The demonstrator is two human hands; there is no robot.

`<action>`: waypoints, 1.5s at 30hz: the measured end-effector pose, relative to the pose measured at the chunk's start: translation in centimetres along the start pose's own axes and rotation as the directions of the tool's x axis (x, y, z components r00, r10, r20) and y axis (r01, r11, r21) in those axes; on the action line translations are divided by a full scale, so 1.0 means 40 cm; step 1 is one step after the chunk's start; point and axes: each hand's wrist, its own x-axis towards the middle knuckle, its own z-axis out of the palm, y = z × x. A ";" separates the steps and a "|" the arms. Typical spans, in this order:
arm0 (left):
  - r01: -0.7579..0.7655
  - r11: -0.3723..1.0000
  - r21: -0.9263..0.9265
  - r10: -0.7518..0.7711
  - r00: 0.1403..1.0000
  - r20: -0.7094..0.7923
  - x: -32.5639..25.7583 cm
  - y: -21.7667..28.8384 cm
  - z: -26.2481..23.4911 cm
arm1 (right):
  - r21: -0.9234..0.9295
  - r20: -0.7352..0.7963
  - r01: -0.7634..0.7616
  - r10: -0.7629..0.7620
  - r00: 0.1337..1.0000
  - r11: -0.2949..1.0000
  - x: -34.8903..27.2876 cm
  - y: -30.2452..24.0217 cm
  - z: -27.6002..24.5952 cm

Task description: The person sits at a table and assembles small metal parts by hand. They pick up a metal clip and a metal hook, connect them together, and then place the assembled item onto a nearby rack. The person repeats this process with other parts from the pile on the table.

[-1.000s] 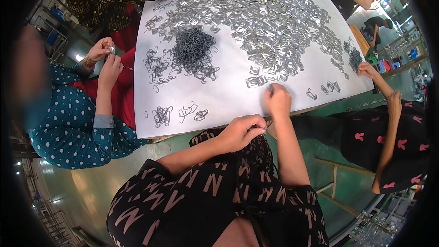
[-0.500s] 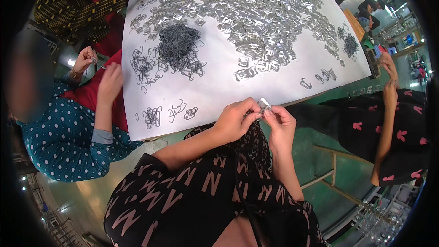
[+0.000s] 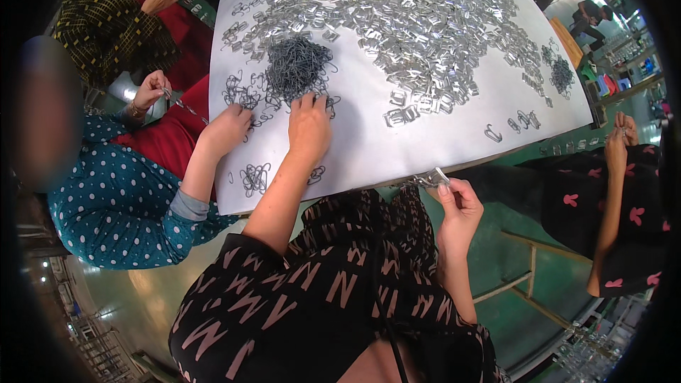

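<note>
My left hand (image 3: 310, 128) reaches over the white table, its fingers slightly apart at the near edge of a dark heap of wire hooks (image 3: 294, 65). The thumb is hidden, and I see nothing held in that hand. My right hand (image 3: 460, 214) is closed in a pinch on a shiny metal buckle (image 3: 438, 176), just off the table's front edge. Small wire pieces seem to trail from the buckle's left side, but they are too small to make out. Loose hooks (image 3: 241, 92) lie left of the heap, close to a co-worker's hand (image 3: 228, 130).
A broad pile of flat metal buckles (image 3: 425, 28) covers the far part of the white table (image 3: 362, 149). Small groups of hooks (image 3: 254, 179) lie near the front left edge. Co-workers sit at the left, and a person in a dark patterned top (image 3: 567, 198) is at the right.
My left hand has left the right one and moved forward and left to the hook heap. My right hand keeps the buckle. The co-worker's hand at left has reached onto the table. The view has shifted slightly.
</note>
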 end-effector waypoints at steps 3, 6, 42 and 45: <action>0.033 0.987 -0.158 -0.006 0.986 0.170 -0.012 0.002 0.001 | 0.004 -0.011 0.004 -0.004 1.000 1.000 0.000 0.008 -0.005; 0.036 0.916 -0.399 0.088 0.954 0.286 -0.010 0.026 -0.008 | 0.002 -0.015 -0.009 0.009 1.000 1.000 -0.003 0.011 -0.004; 0.522 0.349 -0.779 0.191 0.774 0.604 -0.020 0.173 -0.124 | -0.089 0.067 -0.011 0.017 0.998 0.996 -0.023 0.001 0.016; 0.385 0.335 -0.860 0.356 0.793 0.494 -0.062 0.233 -0.124 | -0.068 0.081 0.008 -0.003 0.997 0.998 -0.026 -0.016 0.026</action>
